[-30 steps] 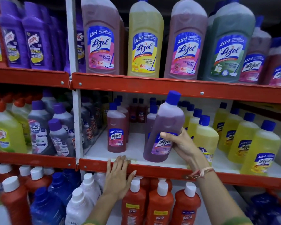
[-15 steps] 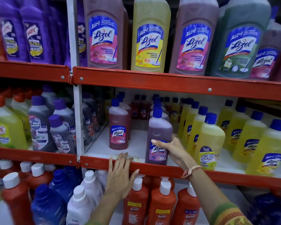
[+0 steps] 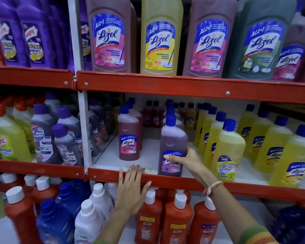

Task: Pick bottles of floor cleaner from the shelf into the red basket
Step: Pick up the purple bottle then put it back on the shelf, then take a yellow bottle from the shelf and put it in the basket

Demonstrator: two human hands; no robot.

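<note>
the purple lizol bottle (image 3: 173, 147) stands upright at the near edge of the middle shelf (image 3: 165, 178), not yet lifted; the red basket is out of view. right hand (image 3: 185, 160) wraps its label, left hand (image 3: 130, 189) lies open, flat on the shelf lip. blue cap, purple liquid nearly full

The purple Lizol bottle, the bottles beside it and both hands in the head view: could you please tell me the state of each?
Purple Lizol bottle: upright on the middle shelf, capped, gripped at its label.
Right hand: fingers closed around the purple bottle.
Left hand: flat, open, resting on the red shelf edge.
Pink Lizol bottle: upright, capped, untouched.
Yellow Bactin bottle: upright, capped, untouched.
</note>
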